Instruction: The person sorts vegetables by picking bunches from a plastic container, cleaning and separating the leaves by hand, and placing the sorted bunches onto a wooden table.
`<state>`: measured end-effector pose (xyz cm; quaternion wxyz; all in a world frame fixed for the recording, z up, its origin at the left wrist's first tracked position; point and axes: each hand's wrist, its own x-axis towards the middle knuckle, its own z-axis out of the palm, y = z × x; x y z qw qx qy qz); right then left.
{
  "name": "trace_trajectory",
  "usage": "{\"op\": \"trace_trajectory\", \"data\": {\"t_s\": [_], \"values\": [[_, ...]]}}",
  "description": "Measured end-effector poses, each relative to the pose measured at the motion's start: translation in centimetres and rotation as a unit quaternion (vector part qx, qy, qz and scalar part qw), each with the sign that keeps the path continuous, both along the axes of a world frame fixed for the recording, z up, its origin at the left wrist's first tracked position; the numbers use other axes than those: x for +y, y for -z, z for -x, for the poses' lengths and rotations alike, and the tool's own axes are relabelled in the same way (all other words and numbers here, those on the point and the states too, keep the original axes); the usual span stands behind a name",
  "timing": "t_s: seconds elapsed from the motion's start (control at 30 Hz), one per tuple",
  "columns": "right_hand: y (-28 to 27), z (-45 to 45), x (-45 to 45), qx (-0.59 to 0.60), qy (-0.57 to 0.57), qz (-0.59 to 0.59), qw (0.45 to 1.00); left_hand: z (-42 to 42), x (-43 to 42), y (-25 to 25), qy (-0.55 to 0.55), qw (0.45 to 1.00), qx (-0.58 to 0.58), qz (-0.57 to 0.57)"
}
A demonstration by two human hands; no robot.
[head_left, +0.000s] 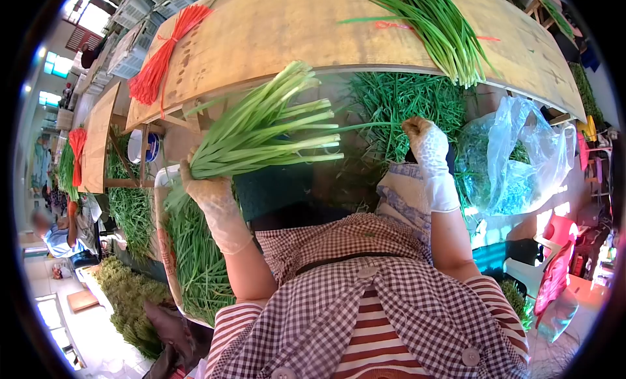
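My left hand (210, 193), in a whitish glove, is closed around a bunch of garlic chives (261, 131). The pale cut ends fan out toward the right, and the leaves trail down behind the hand. My right hand (424, 141), also gloved, has its fingertips pinched together on one thin green stem (372, 125) that stretches across to the bunch. Beyond the hands, another bundle of chives (443, 36) lies on the wooden table (280, 27) across a red tie strip. A sheaf of red strips (171, 51) rests at the table's left.
Loose green leaves (407, 105) heap below the table edge. A clear plastic bag (521, 160) with greens stands at right. On the left sits a crate (162, 229) of chives (202, 261). A person (62, 235) works farther left. A red chair (559, 232) is at right.
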<state>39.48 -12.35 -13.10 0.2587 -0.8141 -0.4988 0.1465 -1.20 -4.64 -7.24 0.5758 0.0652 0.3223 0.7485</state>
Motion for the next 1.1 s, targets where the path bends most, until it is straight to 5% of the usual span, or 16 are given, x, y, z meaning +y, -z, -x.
{"op": "trace_trajectory", "data": {"t_s": [0.07,0.17,0.27,0.57,0.7,0.83,0.93,1.1], "values": [[1.2,1.1,0.4,0.129,-0.015,-0.141,0.981,-0.7,-0.2,-0.4,-0.006,0.999,0.028,0.030],[-4.8,5.7,0.2,0.367,-0.154,-0.163,0.903,-1.1,0.0,-0.4,-0.006,0.999,0.017,0.047],[-6.8,8.4,0.6,0.138,-0.278,-0.258,0.915,-1.5,0.1,-0.2,0.014,0.999,-0.024,0.036],[-6.4,10.4,1.1,0.051,-0.233,-0.259,0.936,-1.2,0.5,1.0,0.009,0.995,-0.081,0.057],[-5.7,11.4,1.0,0.263,-0.104,-0.360,0.889,-1.5,0.4,1.1,0.017,0.993,-0.095,0.062],[-4.6,10.8,0.0,0.239,-0.136,-0.307,0.911,-1.3,0.5,0.9,-0.008,0.993,-0.093,0.074],[-4.7,10.2,0.4,0.108,-0.232,-0.384,0.887,-0.1,0.5,1.7,0.066,0.980,-0.190,-0.002],[-4.9,9.2,0.5,-0.214,-0.239,-0.451,0.833,-0.9,0.4,0.6,0.000,0.992,-0.100,0.070]]}}
